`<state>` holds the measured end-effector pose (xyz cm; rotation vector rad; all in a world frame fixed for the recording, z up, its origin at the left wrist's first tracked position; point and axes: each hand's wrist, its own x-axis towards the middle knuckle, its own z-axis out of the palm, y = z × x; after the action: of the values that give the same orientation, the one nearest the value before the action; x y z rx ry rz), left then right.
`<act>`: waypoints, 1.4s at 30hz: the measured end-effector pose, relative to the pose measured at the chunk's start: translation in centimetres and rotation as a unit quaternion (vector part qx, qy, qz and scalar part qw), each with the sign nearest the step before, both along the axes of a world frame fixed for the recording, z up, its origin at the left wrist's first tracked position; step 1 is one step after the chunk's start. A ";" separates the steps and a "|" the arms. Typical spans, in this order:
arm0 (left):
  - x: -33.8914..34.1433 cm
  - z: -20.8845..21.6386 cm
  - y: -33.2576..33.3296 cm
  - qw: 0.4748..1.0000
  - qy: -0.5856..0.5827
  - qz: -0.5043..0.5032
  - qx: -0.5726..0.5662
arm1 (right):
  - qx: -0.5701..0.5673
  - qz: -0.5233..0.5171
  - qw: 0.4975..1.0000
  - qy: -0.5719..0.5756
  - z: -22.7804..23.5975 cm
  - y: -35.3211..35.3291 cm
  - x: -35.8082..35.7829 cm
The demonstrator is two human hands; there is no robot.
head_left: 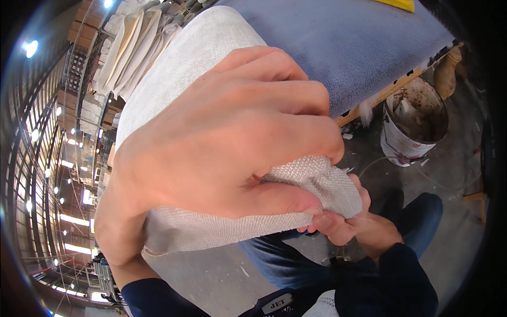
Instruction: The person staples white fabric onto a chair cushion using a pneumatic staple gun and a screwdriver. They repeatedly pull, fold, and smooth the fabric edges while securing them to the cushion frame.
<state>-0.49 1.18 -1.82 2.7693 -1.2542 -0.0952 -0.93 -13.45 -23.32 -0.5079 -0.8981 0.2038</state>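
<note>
A pale grey-beige woven fabric (200,45) covers a long, rounded piece that looks padded and slants from upper left toward me. My left hand (227,132) lies large across it, fingers curled over the far side and thumb pressed on the fabric near its edge. A gathered fold of the cloth bulges out between thumb and forefinger. At the lower right corner of the cloth, my right hand (367,224) pinches the edge, its thumb close to the left thumb. Most of the right fingers are hidden behind the fabric. Loose threads stick out along the edge.
Behind the piece stands a table with a blue-grey fuzzy top (348,47) and a wooden edge. A yellow object (398,4) lies at its far side. A dirty white bucket (404,148) stands on the floor at right. Cloth pieces (127,58) are stacked at upper left.
</note>
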 end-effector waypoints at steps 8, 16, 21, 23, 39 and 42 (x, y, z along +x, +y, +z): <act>0.1 1.0 -0.6 0.998 0.003 0.013 0.064 | 0.066 0.139 0.986 0.065 -1.4 2.7 0.3; -0.7 1.2 -1.1 0.995 0.007 0.046 0.089 | 0.039 0.170 0.983 0.056 -1.7 2.4 0.7; -1.6 1.1 -1.7 0.988 -0.022 0.079 0.134 | 0.019 0.161 0.986 0.047 -2.4 2.8 1.3; -2.5 1.2 -2.1 0.982 -0.055 0.098 0.154 | -0.013 0.136 0.990 0.045 -2.7 2.5 1.1; -1.0 0.6 1.7 0.991 -0.086 -0.026 0.099 | 0.116 0.183 0.952 0.215 -2.2 5.1 -3.1; -0.4 0.9 0.0 0.995 -0.046 0.026 0.085 | 0.139 0.229 0.941 0.207 -3.3 5.2 -1.5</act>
<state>-0.88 1.17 -0.97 2.9817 -1.2490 -0.0734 -2.39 -8.24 -26.66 0.0220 -0.6031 0.5761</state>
